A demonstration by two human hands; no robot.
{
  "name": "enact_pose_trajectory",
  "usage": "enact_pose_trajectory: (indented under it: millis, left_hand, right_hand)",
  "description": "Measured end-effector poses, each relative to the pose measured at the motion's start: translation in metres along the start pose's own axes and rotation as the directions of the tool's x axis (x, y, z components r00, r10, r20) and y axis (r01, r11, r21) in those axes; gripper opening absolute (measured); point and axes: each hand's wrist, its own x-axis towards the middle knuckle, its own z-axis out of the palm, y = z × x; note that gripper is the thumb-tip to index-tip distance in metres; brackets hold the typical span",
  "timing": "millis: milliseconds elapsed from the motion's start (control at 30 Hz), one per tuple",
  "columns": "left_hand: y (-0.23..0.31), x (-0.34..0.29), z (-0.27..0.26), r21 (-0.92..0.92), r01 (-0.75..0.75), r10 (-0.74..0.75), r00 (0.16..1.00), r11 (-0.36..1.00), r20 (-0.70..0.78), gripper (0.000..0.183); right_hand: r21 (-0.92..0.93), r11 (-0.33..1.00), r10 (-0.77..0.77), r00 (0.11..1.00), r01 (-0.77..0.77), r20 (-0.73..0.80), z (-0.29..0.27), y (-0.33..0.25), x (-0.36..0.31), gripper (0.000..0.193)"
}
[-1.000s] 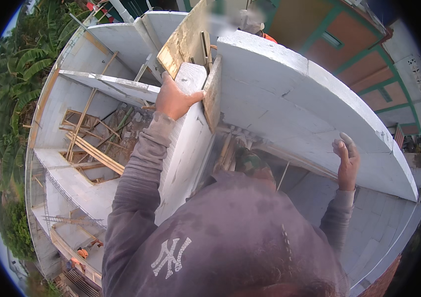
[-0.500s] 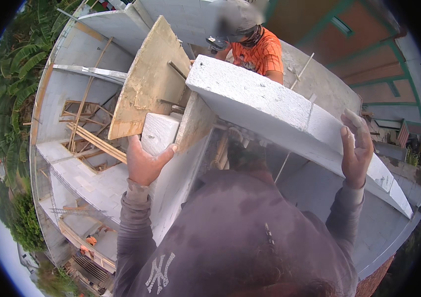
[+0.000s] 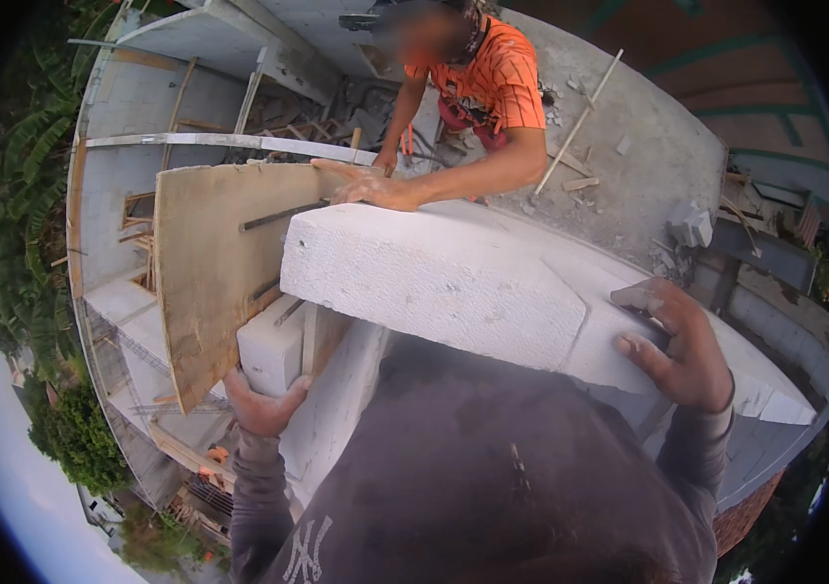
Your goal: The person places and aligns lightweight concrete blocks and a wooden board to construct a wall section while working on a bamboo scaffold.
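Observation:
My left hand (image 3: 263,404) is closed round the near end of a small white block (image 3: 271,350), with the thumb by the edge of an inner board (image 3: 322,336). The block sits between that board and a tall, stained plywood sheet (image 3: 224,253). My right hand (image 3: 677,341) rests on the top of a white block wall (image 3: 434,273), thumb and fingers apart, with nothing held in it. Dark rods (image 3: 283,215) show between the plywood and the wall. A co-worker's hand (image 3: 375,190) lies where the plywood meets the wall's end.
Across the wall a co-worker in an orange shirt (image 3: 497,83) leans in. A long stick (image 3: 580,122) and rubble lie on the grey floor (image 3: 619,185) behind. White block pieces (image 3: 692,224) stand at the right. The building drops away to lower levels at the left.
The plywood has swung more upright and the co-worker has leaned in, an arm now over the wall. My right hand has come down onto the wall's top. My left hand stays at the block.

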Motion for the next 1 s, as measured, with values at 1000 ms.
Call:
enact_pose_trajectory:
  millis: [1000]
  left_hand:
    - [0.001,0.000,0.001,0.093,-0.046,0.052,0.997,0.995,-0.062,0.101]
  right_hand:
    - [0.124,0.992,-0.048,0.982,0.026,0.183,-0.010,0.017,0.025,0.046]
